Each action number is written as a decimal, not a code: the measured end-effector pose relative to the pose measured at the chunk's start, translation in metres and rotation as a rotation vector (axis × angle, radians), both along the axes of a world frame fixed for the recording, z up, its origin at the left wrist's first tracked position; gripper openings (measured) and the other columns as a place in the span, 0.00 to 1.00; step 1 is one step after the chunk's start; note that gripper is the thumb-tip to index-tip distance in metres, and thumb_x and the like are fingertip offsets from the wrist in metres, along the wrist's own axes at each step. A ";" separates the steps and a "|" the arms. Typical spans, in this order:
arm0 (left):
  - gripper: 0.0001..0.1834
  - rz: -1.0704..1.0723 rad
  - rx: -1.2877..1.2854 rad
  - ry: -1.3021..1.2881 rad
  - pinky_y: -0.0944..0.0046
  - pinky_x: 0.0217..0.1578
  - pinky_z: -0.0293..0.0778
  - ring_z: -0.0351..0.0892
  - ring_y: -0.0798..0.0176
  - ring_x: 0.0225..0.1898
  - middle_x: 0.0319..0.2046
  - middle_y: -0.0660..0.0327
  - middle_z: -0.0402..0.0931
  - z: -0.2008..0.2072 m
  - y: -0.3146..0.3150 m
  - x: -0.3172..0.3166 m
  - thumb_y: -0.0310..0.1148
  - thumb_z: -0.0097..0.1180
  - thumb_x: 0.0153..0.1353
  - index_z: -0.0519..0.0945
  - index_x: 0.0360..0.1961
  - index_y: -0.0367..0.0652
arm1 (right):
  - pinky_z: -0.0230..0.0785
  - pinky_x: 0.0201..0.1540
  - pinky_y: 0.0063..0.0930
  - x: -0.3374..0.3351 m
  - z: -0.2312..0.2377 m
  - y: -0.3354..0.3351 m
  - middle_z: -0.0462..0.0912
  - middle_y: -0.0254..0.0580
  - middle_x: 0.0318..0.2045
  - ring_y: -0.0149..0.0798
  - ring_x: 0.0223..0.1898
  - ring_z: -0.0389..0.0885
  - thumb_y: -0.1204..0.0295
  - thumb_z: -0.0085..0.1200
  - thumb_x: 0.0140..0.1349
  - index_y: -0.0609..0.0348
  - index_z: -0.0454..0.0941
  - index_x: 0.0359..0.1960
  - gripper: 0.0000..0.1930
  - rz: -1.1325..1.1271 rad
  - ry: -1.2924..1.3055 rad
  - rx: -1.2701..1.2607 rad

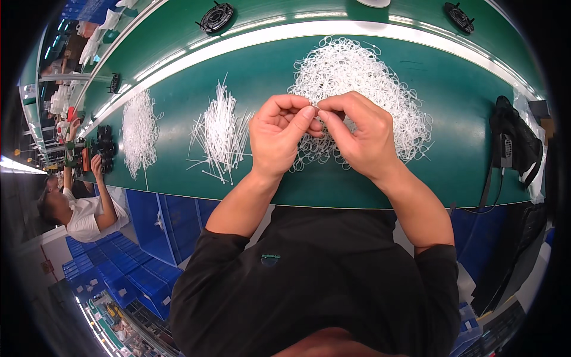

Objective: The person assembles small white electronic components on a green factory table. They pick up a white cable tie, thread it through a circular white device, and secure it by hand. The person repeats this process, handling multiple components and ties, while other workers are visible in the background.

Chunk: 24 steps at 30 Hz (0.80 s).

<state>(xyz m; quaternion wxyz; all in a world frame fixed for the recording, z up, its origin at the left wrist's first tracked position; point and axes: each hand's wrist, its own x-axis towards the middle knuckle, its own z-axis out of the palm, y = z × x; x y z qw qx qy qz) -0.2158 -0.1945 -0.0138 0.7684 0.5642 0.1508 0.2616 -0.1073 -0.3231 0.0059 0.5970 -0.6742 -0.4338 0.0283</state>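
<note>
A black shirt point(321, 279) lies below the grip. Beyond, a green table point(458, 131) seemingly keeps everything handy. Blue bins point(184, 229) stand lower left, contents unclear. Looped ties point(369, 77) lie heaped beneath and beyond the grip, straight ties point(220, 125) to its left. Left hand point(278, 134) and right hand point(363, 131) pinch narrowly together, apparently holding one mostly hidden tie.
</note>
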 end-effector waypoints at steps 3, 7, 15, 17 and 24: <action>0.08 0.013 0.117 0.071 0.69 0.34 0.84 0.84 0.69 0.33 0.34 0.56 0.83 0.002 0.000 -0.002 0.22 0.61 0.66 0.79 0.44 0.31 | 0.76 0.29 0.31 0.000 0.000 0.001 0.84 0.42 0.28 0.41 0.28 0.85 0.80 0.61 0.59 0.59 0.82 0.34 0.03 -0.021 -0.026 0.017; 0.08 0.038 0.191 0.105 0.70 0.35 0.84 0.83 0.71 0.33 0.35 0.57 0.83 0.001 -0.005 -0.002 0.21 0.60 0.66 0.79 0.44 0.31 | 0.77 0.30 0.30 0.000 -0.004 0.002 0.84 0.42 0.29 0.39 0.29 0.85 0.80 0.62 0.59 0.60 0.82 0.37 0.06 -0.031 -0.035 0.023; 0.08 0.038 0.121 0.081 0.69 0.36 0.83 0.84 0.69 0.34 0.36 0.56 0.83 0.004 -0.005 0.000 0.20 0.58 0.67 0.78 0.46 0.30 | 0.77 0.35 0.29 -0.002 -0.004 0.002 0.84 0.41 0.30 0.37 0.31 0.86 0.80 0.63 0.59 0.63 0.78 0.38 0.08 0.012 0.026 -0.013; 0.08 0.020 0.169 0.095 0.70 0.36 0.83 0.83 0.70 0.34 0.36 0.56 0.82 0.003 -0.004 -0.001 0.20 0.57 0.67 0.78 0.46 0.30 | 0.77 0.36 0.28 -0.003 -0.002 0.001 0.84 0.41 0.30 0.36 0.31 0.85 0.81 0.63 0.59 0.63 0.77 0.38 0.08 0.014 0.050 -0.029; 0.06 -0.049 0.342 0.141 0.73 0.32 0.79 0.81 0.74 0.31 0.36 0.61 0.82 0.002 0.002 0.000 0.21 0.59 0.65 0.81 0.43 0.33 | 0.75 0.39 0.26 0.002 -0.009 -0.001 0.83 0.39 0.29 0.30 0.32 0.81 0.82 0.64 0.59 0.63 0.74 0.37 0.09 0.041 0.114 -0.006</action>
